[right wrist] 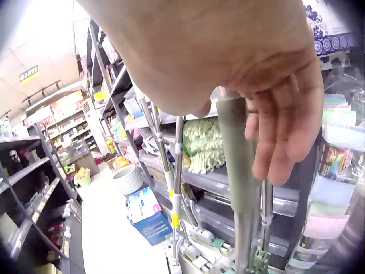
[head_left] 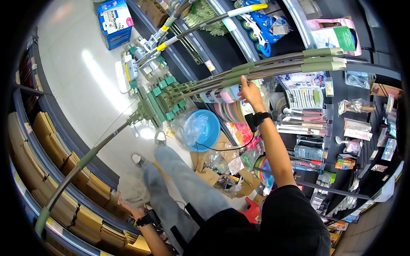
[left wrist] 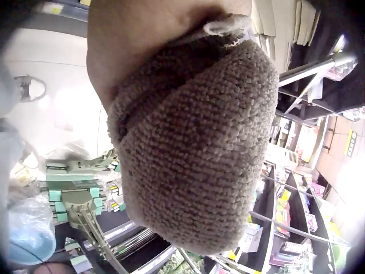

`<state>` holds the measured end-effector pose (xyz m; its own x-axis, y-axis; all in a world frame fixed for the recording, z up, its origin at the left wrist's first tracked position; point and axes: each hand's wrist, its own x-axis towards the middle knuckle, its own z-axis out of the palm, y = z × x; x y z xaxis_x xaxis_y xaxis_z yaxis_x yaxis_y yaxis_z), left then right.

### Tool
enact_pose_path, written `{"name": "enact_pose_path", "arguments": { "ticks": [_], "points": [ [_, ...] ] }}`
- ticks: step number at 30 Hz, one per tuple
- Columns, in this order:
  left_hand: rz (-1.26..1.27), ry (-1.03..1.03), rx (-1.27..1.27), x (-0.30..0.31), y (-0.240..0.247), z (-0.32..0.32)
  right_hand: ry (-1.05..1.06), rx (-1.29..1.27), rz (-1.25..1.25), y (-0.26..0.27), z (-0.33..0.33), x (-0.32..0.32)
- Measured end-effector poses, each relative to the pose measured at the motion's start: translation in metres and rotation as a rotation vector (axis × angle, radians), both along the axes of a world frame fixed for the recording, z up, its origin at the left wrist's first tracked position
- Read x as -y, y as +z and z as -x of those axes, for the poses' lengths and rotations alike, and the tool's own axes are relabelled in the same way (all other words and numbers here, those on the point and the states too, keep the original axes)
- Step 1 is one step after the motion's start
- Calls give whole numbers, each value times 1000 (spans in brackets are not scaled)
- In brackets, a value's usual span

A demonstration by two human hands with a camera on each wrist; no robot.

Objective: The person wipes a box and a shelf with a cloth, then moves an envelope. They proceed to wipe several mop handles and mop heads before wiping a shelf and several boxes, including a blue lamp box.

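Note:
In the head view my left hand (head_left: 133, 210) holds a fluffy grey cloth (head_left: 133, 187) low beside my left leg. Up close, the cloth (left wrist: 197, 148) shows a nubby weave and a small loop at its upper edge. Its folds hide most of the fingers. My right hand (head_left: 252, 94) is at a bundle of mops with green-sleeved poles. The right wrist view has one green mop handle (right wrist: 235, 154) running between the thumb and the fingers (right wrist: 279, 154). Green mop heads (head_left: 164, 96) cluster at the bundle's far end.
Another green mop pole (head_left: 81, 164) slants toward the lower left. Beside my feet sit a blue basin (head_left: 205, 130) with plastic wrap and an open cardboard box (head_left: 245, 183). Shelves of goods (head_left: 305, 111) line the right, and a shelf of brown cartons (head_left: 55, 179) the left.

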<state>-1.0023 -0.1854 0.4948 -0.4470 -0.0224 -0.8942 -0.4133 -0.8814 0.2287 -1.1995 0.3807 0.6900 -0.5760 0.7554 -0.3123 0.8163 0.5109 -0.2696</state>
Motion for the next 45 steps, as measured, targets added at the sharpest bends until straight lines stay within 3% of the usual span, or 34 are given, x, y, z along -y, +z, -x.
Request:
{"name": "enact_pose_path", "arguments": {
  "ticks": [4, 6, 8, 9, 10, 11, 12, 13, 14, 16, 17, 18, 19, 22, 25, 28, 30, 32, 34, 35, 37, 41, 42, 43, 45],
  "points": [
    [-12, 52, 71, -5, 10, 7, 95, 86, 19, -45, -3, 15],
    [-222, -29, -171, 0, -4, -4, 269, 151, -71, -69, -2, 37],
    [468, -448, -284, 16, -54, -40, 472, 196, -3, -68, 5, 108],
    [243, -100, -114, 10, -48, -32, 544, 183, 63, -62, 8, 151],
    [145, -9, -41, 3, -32, -19, 742, -12, 150, -66, 7, 190],
    [233, -101, -99, 14, -54, -38, 928, -216, 236, -78, 4, 234],
    [184, 36, 86, -8, 5, -7, 1085, -481, 323, -95, 3, 279],
    [42, 5, 17, -4, 6, -11, 1112, -483, 483, -97, 3, 332],
    [36, -8, 23, -2, 13, -11, 1178, -648, 670, -107, 5, 381],
    [41, -31, 37, 4, 21, -17, 1305, -806, 733, -95, 13, 466],
    [105, -53, 81, 8, 23, -22, 1432, -755, 593, -99, 13, 505],
    [168, -74, 124, 12, 25, -26, 1457, -810, 569, -107, 11, 533],
    [183, -83, 126, 12, 31, -26, 1430, -848, 345, -124, 5, 568],
    [228, -18, 151, 24, 36, -37, 1403, -795, 436, -146, 0, 607],
    [271, -7, 185, 26, 43, -40, 1308, -696, 465, -154, 7, 611],
    [264, -38, 184, 23, 50, -37, 1417, -616, 411, -139, 18, 589],
    [200, -43, 114, 23, 48, -39, 1321, -832, 499, -127, 32, 559],
    [172, -65, 85, 21, 47, -36, 1266, -990, 474, -103, 55, 510],
    [185, -91, 103, 17, 58, -26, 1120, -939, 667, -71, 73, 449],
    [187, -94, 87, 13, 67, -17, 1026, -1022, 605, -54, 74, 417],
    [100, -114, 68, 1, 84, 3, 942, -929, 540, -28, 75, 349],
    [33, -240, -89, -10, 73, 30, 841, -909, 72, 24, 49, 214],
    [62, -262, -100, -12, 67, 36, 772, -799, 96, 22, 42, 177],
    [64, -270, -114, -16, 67, 44, 721, -868, 173, 33, 32, 153],
    [116, -312, -88, -25, 67, 54, 712, -894, 85, 30, 13, 101]
  ]
}}
